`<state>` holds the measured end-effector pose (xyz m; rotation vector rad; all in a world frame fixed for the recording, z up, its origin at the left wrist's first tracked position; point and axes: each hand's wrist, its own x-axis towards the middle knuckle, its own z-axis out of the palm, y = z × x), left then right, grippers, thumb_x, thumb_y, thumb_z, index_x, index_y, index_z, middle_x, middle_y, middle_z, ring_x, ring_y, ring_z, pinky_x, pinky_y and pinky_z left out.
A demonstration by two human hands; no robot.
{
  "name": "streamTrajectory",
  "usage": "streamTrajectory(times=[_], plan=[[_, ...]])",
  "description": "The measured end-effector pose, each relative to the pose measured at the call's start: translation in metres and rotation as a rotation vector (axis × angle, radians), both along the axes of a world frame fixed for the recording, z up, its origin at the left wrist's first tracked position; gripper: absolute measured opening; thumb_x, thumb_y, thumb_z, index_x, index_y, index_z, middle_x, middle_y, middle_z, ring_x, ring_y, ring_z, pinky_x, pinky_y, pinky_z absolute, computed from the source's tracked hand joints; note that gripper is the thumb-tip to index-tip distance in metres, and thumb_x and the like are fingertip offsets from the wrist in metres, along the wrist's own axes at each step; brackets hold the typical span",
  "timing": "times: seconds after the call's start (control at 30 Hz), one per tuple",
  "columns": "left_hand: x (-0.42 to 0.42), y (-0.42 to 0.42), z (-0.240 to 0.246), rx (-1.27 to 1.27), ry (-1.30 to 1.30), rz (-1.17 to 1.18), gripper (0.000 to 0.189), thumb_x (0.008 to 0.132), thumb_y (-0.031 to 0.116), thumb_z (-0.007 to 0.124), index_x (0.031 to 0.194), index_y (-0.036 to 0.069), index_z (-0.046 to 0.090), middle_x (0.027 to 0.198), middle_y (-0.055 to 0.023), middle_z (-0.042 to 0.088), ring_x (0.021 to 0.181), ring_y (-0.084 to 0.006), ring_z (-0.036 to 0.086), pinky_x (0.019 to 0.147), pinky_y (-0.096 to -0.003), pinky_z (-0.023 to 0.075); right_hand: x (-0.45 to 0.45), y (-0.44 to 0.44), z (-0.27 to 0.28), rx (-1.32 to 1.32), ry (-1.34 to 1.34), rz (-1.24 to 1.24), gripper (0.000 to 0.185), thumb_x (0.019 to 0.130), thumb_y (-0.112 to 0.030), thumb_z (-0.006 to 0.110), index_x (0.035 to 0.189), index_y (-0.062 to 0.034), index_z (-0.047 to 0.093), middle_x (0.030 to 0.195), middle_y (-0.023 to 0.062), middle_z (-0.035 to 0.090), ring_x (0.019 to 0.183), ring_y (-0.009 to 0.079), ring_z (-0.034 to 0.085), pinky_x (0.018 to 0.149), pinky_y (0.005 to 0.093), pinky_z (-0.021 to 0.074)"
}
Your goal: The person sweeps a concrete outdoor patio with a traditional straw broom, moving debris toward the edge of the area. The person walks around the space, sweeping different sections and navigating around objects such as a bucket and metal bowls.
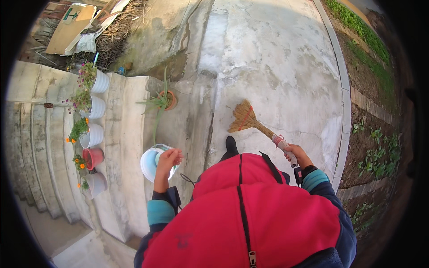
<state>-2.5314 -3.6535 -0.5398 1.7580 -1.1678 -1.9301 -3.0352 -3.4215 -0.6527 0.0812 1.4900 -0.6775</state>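
Note:
My right hand (pixel 298 155) is closed around the wrapped handle of a straw hand broom (pixel 256 124). The broom's fanned bristles, crossed by a red binding, point up and left over the concrete. My left hand (pixel 170 159) is raised with curled fingers, over a white plastic bucket (pixel 147 166) as seen from above; nothing shows in it. Whether its fingers touch the bucket's rim I cannot tell. Part of the bucket's inside is hidden by this hand. A black shoe (pixel 231 143) shows below the bristles.
A potted aloe plant (pixel 164 100) stands beyond the bucket. Flowers in several white pots (pixel 96 108) and a red pot (pixel 94 158) line a ledge at the left, above concrete steps (pixel 40 150). Boards (pixel 72 28) and twigs lie upper left. Garden beds (pixel 372 147) run along the right.

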Motion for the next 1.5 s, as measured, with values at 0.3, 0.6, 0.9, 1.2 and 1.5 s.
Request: streamTrajectory(times=[0.3, 0.6, 0.9, 1.2, 1.5], plan=[[-0.043, -0.077, -0.011, 0.055, 0.002, 0.074, 0.025, 0.089, 0.021, 0.051, 0.102, 0.001, 0.060, 0.082, -0.0061, 0.064, 0.066, -0.0099, 0.057, 0.062, -0.0219, 0.0458, -0.072, -0.044, 0.035, -0.074, 0.120, -0.355, 0.032, 0.080, -0.012, 0.051, 0.111, -0.0060, 0.048, 0.067, 0.0064, 0.051, 0.048, 0.0120, 0.049, 0.040, 0.0244, 0.0432], [-0.115, -0.145, 0.001, 0.048, -0.087, 0.242, 0.025, 0.089, 0.020, 0.053, 0.101, 0.000, 0.059, 0.081, -0.0072, 0.064, 0.063, -0.0098, 0.055, 0.059, -0.0214, 0.0448, -0.086, -0.296, -0.012, -0.173, -0.053, 0.213, 0.040, 0.081, -0.014, 0.054, 0.120, -0.0081, 0.048, 0.070, 0.0041, 0.054, 0.052, 0.0106, 0.051, 0.043, 0.0245, 0.0429], [-0.188, -0.203, 0.009, 0.062, -0.052, 0.178, 0.026, 0.091, 0.022, 0.051, 0.104, 0.001, 0.058, 0.082, -0.0063, 0.064, 0.064, -0.0084, 0.055, 0.061, -0.0208, 0.0449, -0.143, -0.409, -0.054, -0.141, -0.056, 0.266, 0.035, 0.076, -0.012, 0.057, 0.110, -0.0031, 0.056, 0.067, 0.0070, 0.057, 0.049, 0.0117, 0.051, 0.042, 0.0248, 0.0419], [-0.202, -0.297, -0.026, 0.104, -0.016, 0.145, 0.026, 0.090, 0.020, 0.052, 0.104, 0.000, 0.058, 0.083, -0.0077, 0.064, 0.065, -0.0095, 0.056, 0.061, -0.0212, 0.0448, -0.242, -0.336, -0.011, -0.037, 0.122, -0.153, 0.037, 0.078, -0.011, 0.052, 0.114, -0.0043, 0.051, 0.067, 0.0062, 0.053, 0.047, 0.0122, 0.050, 0.041, 0.0246, 0.0425], [-0.202, -0.430, -0.042, 0.056, 0.079, 0.125, 0.024, 0.090, 0.021, 0.052, 0.102, 0.002, 0.058, 0.081, -0.0068, 0.064, 0.065, -0.0093, 0.056, 0.059, -0.0207, 0.0452, -0.184, -0.505, 0.004, -0.155, 0.071, 0.101, 0.032, 0.078, -0.010, 0.055, 0.110, -0.0077, 0.054, 0.067, 0.0038, 0.054, 0.050, 0.0109, 0.051, 0.042, 0.0253, 0.0426]])
